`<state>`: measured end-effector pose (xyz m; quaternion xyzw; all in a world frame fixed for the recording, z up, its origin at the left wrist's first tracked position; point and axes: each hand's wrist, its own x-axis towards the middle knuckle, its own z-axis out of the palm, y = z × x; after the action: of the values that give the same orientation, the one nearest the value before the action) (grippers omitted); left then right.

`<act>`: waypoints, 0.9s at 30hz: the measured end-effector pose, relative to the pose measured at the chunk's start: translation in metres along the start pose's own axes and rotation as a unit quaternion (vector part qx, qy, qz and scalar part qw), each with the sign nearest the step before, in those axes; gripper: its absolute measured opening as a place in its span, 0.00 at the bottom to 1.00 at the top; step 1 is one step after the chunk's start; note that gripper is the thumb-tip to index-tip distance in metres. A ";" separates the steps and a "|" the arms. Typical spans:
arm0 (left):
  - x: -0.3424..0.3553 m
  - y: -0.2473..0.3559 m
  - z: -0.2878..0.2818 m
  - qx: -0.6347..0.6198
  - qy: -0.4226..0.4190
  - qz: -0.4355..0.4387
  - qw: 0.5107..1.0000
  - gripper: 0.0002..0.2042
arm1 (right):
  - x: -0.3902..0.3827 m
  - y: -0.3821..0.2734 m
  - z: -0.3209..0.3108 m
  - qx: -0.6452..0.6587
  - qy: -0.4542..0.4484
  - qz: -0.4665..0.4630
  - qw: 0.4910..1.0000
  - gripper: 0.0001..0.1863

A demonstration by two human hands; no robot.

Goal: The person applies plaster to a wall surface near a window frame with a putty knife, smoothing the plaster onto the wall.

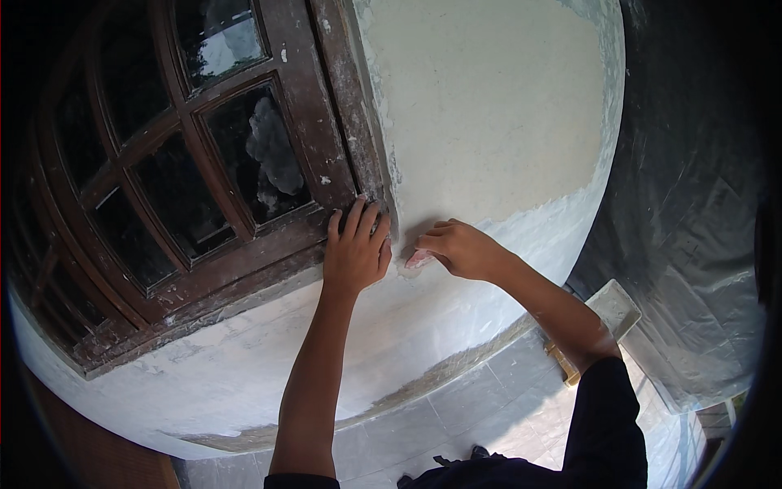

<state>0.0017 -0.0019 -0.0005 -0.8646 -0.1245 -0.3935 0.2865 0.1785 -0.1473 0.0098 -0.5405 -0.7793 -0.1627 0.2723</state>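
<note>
- Pink piece (419, 259) is pinched in the right hand (463, 251), held up to the wall (489, 106) just beside the window's (305, 151) lower right corner.
- Left hand (358, 244) is laid on that corner, fingers spread, nothing seen gripped.
- Most of the wall looks coated already, tbh: cream up top, whiter lower down.
- Rough strip (456, 368) near the floor (423, 420) is left patchy, so probably not finished yet.

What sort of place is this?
It looks like the outside of a house, perhaps a porch or patio, though I can't be sure. There's a brown wooden window with glass panes, a patchy pale wall, and a big dark sheet hanging by a sunlit tiled floor.
</note>
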 end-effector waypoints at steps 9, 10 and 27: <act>-0.001 -0.001 0.004 -0.011 0.007 0.005 1.000 0.19 | 0.005 0.003 -0.012 0.050 0.072 0.006 0.996 0.10; -0.002 -0.001 0.003 -0.011 0.006 0.005 1.000 0.19 | 0.004 0.004 -0.006 0.051 0.071 0.007 0.996 0.10; -0.003 -0.001 0.004 -0.011 0.012 0.006 1.000 0.18 | -0.009 0.010 -0.007 0.032 0.140 0.071 0.987 0.12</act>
<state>0.0015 0.0008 -0.0044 -0.8635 -0.1117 -0.4038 0.2809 0.1921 -0.1538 0.0097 -0.5575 -0.6978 -0.1918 0.4067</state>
